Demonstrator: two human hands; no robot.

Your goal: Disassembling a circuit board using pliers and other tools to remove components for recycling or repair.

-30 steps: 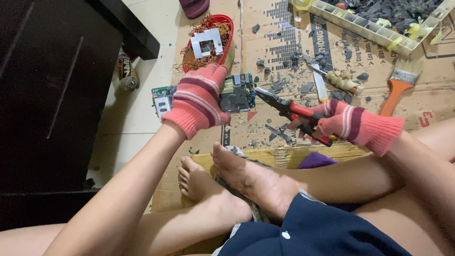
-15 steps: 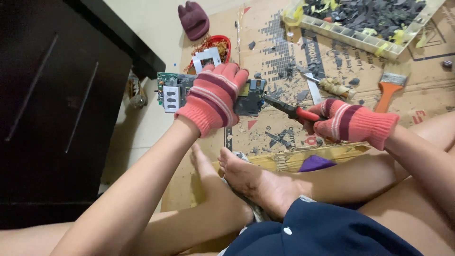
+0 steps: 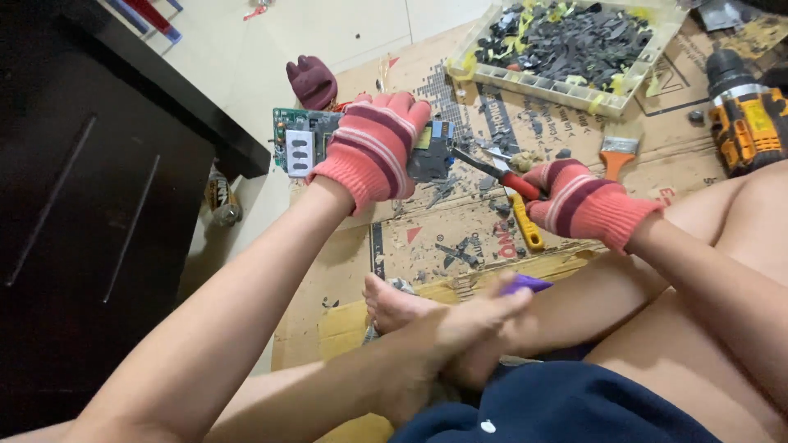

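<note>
The left hand (image 3: pixel 371 148), in a glove striped pink and dark red, is clamped over a green circuit board (image 3: pixel 305 141), held up above the flattened cardboard (image 3: pixel 427 238) that covers the floor, over its far left edge; the board is rectangular, with a pale grey block of slotted metal at its left end, dark components under the glove and a touch of blue and yellow at its right end; the gloved fingers curl over its top edge and hide the middle of it. The right hand (image 3: pixel 579 201), in a matching striped glove, is closed round the red handles of a pair of pliers (image 3: pixel 501 171); their dark nose reaches left and meets the right end of the board, though whether the nose bites on a part cannot be told.

On the cardboard lie scattered dark chips and scraps; a yellow-handled tool (image 3: pixel 525 226) lies just below the pliers; a brush with an orange handle (image 3: pixel 614 153) lies near the right hand; a pale plastic tray (image 3: pixel 566 89) full of black pieces sits at the far edge; a yellow and black cordless drill (image 3: pixel 751 119) rests at the right edge; a dark red glove (image 3: pixel 312 80) lies beyond the far left corner on the tiled floor.
</note>
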